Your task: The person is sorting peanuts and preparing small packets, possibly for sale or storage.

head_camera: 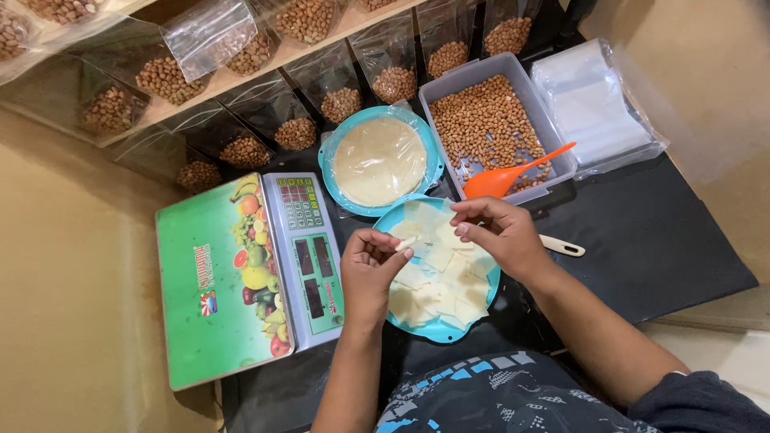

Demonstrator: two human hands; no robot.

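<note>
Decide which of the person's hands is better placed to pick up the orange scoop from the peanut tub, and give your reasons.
Probably the right hand: it hovers just below the orange scoop in the peanut tub. The left hand sits farther off, beside the scale, pinching a pale square piece.

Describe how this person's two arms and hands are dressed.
Both hands, the left hand and the right hand, are bare: no gloves, rings or watch visible. The forearms are uncovered too. A dark sleeve shows only at the right arm's upper part; no left sleeve is visible.
</note>
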